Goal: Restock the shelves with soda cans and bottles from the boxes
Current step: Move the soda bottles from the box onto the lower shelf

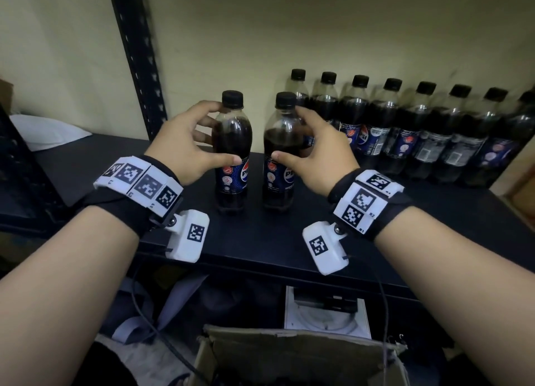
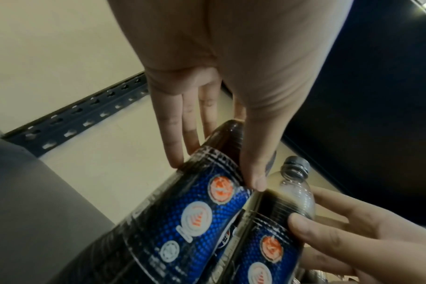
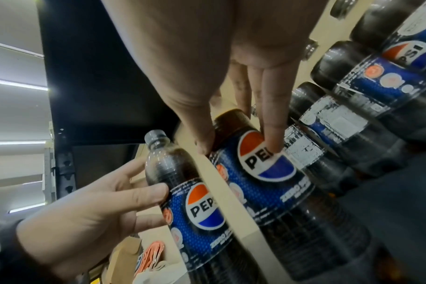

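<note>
Two black-capped Pepsi bottles stand upright side by side on the dark shelf (image 1: 347, 212). My left hand (image 1: 227, 133) holds the left bottle (image 1: 231, 136), thumb on its label and index finger at the neck. In the left wrist view, that hand (image 2: 215, 173) has its fingertips on one side of the bottle (image 2: 182, 221) and its thumb on the other. My right hand (image 1: 286, 133) holds the right bottle (image 1: 282, 145) between its thumb in front and its fingers behind. The right wrist view shows this hand (image 3: 237, 148) with thumb and a finger on the bottle (image 3: 268, 173).
A row of several Pepsi bottles (image 1: 405, 131) lines the wall at the back right of the shelf. A perforated black upright (image 1: 136, 58) rises at the left. An open cardboard box (image 1: 289, 351) sits below, in front of me. White material (image 1: 49, 131) lies far left.
</note>
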A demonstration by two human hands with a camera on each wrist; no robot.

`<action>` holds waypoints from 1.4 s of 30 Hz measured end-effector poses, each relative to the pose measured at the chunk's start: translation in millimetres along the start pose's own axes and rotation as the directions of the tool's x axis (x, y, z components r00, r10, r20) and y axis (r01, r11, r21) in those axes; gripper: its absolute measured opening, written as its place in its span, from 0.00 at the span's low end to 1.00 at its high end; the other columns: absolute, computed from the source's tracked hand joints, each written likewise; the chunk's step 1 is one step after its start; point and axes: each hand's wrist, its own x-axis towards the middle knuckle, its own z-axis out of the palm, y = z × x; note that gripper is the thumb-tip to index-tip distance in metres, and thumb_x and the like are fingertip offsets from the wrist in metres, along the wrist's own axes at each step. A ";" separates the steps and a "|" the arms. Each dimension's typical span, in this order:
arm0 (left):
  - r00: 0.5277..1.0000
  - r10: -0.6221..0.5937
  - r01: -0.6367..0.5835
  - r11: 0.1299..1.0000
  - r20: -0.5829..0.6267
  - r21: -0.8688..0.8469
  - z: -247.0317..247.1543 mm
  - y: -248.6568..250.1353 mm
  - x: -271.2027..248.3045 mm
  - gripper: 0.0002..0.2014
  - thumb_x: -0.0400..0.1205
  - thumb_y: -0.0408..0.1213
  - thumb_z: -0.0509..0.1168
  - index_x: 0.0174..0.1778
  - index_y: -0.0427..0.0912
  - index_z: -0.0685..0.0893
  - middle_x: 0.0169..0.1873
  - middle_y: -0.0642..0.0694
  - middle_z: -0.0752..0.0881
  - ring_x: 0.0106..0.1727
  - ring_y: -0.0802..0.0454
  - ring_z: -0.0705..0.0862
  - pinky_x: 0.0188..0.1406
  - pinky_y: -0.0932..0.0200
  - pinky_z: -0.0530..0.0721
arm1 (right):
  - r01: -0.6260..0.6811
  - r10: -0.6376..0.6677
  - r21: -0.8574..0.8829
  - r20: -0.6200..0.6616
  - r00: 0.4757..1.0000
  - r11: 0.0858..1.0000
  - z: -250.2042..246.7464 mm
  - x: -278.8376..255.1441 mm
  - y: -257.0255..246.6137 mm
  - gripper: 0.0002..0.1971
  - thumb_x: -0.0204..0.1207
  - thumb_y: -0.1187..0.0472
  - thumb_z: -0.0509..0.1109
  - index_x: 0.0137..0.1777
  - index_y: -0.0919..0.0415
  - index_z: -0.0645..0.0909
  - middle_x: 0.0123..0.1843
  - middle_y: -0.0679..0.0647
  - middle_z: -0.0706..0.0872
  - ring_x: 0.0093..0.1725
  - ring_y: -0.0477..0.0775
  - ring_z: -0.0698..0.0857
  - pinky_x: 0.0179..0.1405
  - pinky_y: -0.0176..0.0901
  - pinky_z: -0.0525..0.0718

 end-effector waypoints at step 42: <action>0.992 0.050 -0.059 0.995 -0.112 -0.079 36.0 -73.9 143.0 0.40 0.62 0.29 0.86 0.67 0.54 0.75 0.55 0.59 0.81 0.54 0.60 0.86 0.42 0.65 0.85 | 0.045 -0.022 0.164 -0.139 0.990 0.985 73.4 113.3 49.3 0.40 0.70 0.65 0.83 0.80 0.45 0.69 0.66 0.44 0.83 0.68 0.45 0.84 0.66 0.49 0.86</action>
